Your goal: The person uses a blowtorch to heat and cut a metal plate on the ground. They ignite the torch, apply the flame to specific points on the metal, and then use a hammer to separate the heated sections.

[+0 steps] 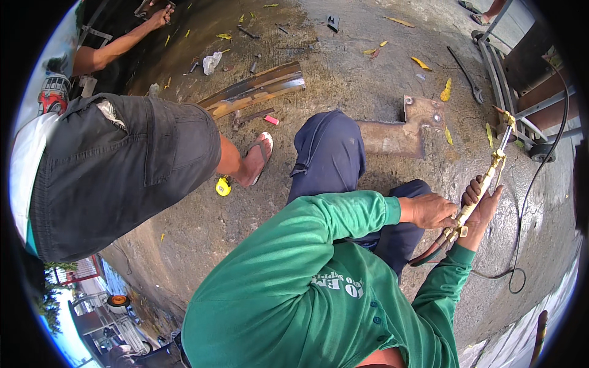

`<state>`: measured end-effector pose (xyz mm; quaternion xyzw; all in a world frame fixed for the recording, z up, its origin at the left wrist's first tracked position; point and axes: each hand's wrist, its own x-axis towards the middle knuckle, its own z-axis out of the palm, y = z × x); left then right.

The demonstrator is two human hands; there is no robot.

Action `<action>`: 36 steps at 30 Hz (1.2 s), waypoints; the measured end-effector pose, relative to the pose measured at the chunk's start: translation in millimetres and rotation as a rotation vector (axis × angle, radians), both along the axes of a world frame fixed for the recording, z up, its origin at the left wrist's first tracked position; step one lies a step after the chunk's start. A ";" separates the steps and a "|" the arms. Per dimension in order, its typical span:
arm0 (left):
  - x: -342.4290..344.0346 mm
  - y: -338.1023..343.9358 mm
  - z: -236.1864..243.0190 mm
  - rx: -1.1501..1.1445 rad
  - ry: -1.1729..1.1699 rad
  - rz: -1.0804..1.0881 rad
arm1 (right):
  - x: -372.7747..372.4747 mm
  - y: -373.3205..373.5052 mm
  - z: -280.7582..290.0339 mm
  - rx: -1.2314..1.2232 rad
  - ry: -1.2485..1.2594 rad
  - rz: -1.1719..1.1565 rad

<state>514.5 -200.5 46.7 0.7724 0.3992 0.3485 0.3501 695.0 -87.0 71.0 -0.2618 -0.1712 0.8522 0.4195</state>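
In my right hand (483, 201) is a brass cutting torch (485, 184), its handle lying across the palm with the fingers curled round it. Its long neck and tip point up and away to the right. My left hand (433, 211) is closed at the torch's rear end, the fingers pinching a valve knob there; the knob is mostly covered by them. Red and dark hoses (429, 250) run from the torch's base down beside my knee. No flame shows at the tip. A rusty steel plate (392, 136) with a notched shape lies beyond my knees.
A co-worker's leg in dark shorts (123, 165) stands close on the left; another arm (116, 48) reaches in at the upper left. Rusty steel strips (257, 89), a yellow tape measure (223, 186) and an adjustable wrench (467, 76) lie about. A wheeled metal cart (543, 152) and black cable (521, 211) are at right.
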 end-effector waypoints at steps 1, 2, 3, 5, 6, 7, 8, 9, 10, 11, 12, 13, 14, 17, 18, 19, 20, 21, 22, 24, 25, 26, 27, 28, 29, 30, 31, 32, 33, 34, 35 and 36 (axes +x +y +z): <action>-3.5 1.1 8.1 0.025 0.008 0.004 | -1.9 2.9 3.9 0.012 0.017 0.017; -3.6 3.5 15.6 0.054 0.016 0.006 | -1.2 7.0 9.7 0.027 0.035 0.032; -0.2 7.2 18.3 0.106 0.064 0.043 | -1.5 9.8 16.0 0.027 0.024 0.022; -7.7 11.4 32.2 0.065 0.157 0.059 | 7.6 26.8 5.5 0.072 0.132 0.072; -10.5 15.4 41.6 0.064 0.184 0.044 | -4.8 27.2 10.2 0.039 0.150 0.089; -15.9 15.2 47.9 0.042 0.094 0.083 | -14.6 28.5 14.5 0.038 0.138 0.105; -23.4 14.8 49.1 -0.014 0.130 0.103 | -29.4 29.9 19.5 0.036 0.120 0.131; -26.9 10.8 42.8 0.024 0.081 0.139 | -41.6 30.9 25.3 0.035 0.099 0.154; -31.3 7.0 36.4 0.050 0.048 0.187 | -50.8 28.1 25.6 0.010 0.106 0.174; -37.4 9.9 41.7 0.002 0.049 0.135 | -57.1 28.8 31.0 0.027 0.109 0.183; -44.0 10.9 43.8 -0.055 0.058 0.091 | -59.1 27.2 34.3 0.007 0.048 0.173; -44.3 15.7 45.9 -0.111 0.066 0.050 | -56.3 29.2 35.7 0.038 -0.015 0.159; -45.8 22.2 51.4 -0.124 0.018 0.158 | -58.2 27.5 36.1 0.062 -0.071 0.158; -61.2 68.9 83.0 -0.150 -0.119 0.475 | -65.7 13.4 42.0 0.051 -0.227 0.119; -66.0 89.5 97.2 -0.140 -0.146 0.581 | -72.0 8.0 45.1 0.066 -0.269 0.128; -67.8 112.9 99.3 0.018 -0.088 0.681 | -79.1 4.4 44.7 0.074 -0.289 0.134; -75.0 130.8 98.9 0.172 -0.020 0.782 | -91.7 -2.7 49.3 0.058 -0.262 0.158; -81.0 141.1 101.7 0.143 0.069 0.740 | -96.4 -7.7 51.6 0.057 -0.287 0.162; -82.8 147.5 105.3 0.109 0.154 0.689 | -96.8 -10.5 52.1 0.049 -0.316 0.162; -86.0 149.3 107.1 0.137 0.130 0.571 | -89.8 -12.6 52.4 0.062 -0.234 0.194; -84.0 150.2 108.8 0.179 0.153 0.536 | -85.5 -12.3 50.8 0.077 -0.202 0.209; -83.0 149.6 107.9 0.216 0.176 0.503 | -80.5 -12.8 50.3 0.089 -0.170 0.226; -84.7 150.0 101.1 0.183 0.124 0.494 | -82.4 -15.3 51.2 0.076 -0.184 0.204; -94.2 149.9 94.3 0.179 0.086 0.482 | -89.4 -17.1 52.7 0.039 -0.220 0.169; -94.9 138.1 90.1 0.097 0.078 0.531 | -88.2 -13.7 44.9 0.035 -0.244 0.173; -94.2 125.6 88.8 0.025 0.074 0.582 | -82.0 -10.7 37.7 0.042 -0.266 0.178; -94.5 107.9 82.3 -0.069 0.072 0.449 | -76.2 -12.2 35.2 0.031 -0.320 0.118; -91.0 85.7 73.1 -0.153 0.075 0.317 | -72.9 -11.4 34.8 0.029 -0.370 0.059; -83.3 60.4 57.7 -0.097 0.038 0.179 | -74.9 -8.9 34.4 0.031 -0.409 0.008; -75.8 34.7 41.3 -0.039 0.008 0.045 | -75.0 -5.4 30.2 0.017 -0.379 0.000; -64.0 12.0 28.6 -0.049 -0.019 0.023 | -68.4 -1.7 20.7 -0.001 -0.357 -0.008; -54.1 -3.4 18.7 -0.063 -0.047 0.006 | -65.5 1.1 12.0 -0.023 -0.336 -0.009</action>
